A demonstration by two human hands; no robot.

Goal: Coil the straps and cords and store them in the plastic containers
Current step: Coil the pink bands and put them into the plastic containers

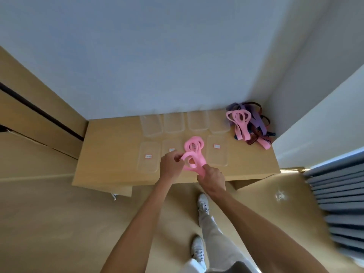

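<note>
Hands meet over the front edge of the desk, both busy with one pink strap. The left hand pinches a loop of it between curled fingers, and the right hand is clenched around the strap's lower end. The strap's far loops lie on the desk between two lids. Four clear plastic containers stand in a row at the back by the wall; in front of them lie what look like three or four flat lids, blurred, three showing a small label. A tangled pile of straps, pink, purple and dark, sits in the desk's right back corner. The desk is light wood, against a pale wall, above a tan floor.
</note>
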